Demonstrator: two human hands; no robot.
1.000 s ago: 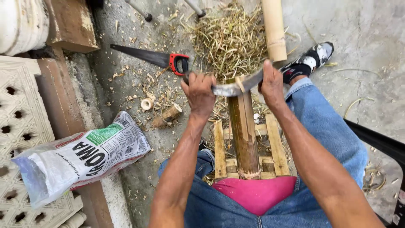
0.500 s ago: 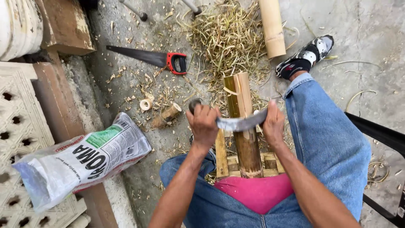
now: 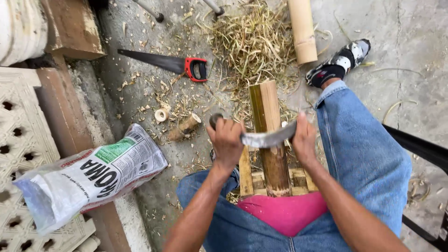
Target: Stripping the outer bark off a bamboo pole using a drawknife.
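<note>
A bamboo pole [image 3: 270,135] stands between both grips, leaning on a wooden pallet [image 3: 275,175]. Across it lies a curved blade [image 3: 268,138], left hand [image 3: 227,142] clenching its handle, right hand [image 3: 304,142] clasping its tip.

Green-and-tan bamboo pole [image 3: 268,126], grey blade [image 3: 268,138], red-handled saw [image 3: 168,63], blue jeans [image 3: 368,144], pink cloth [image 3: 284,212].
</note>
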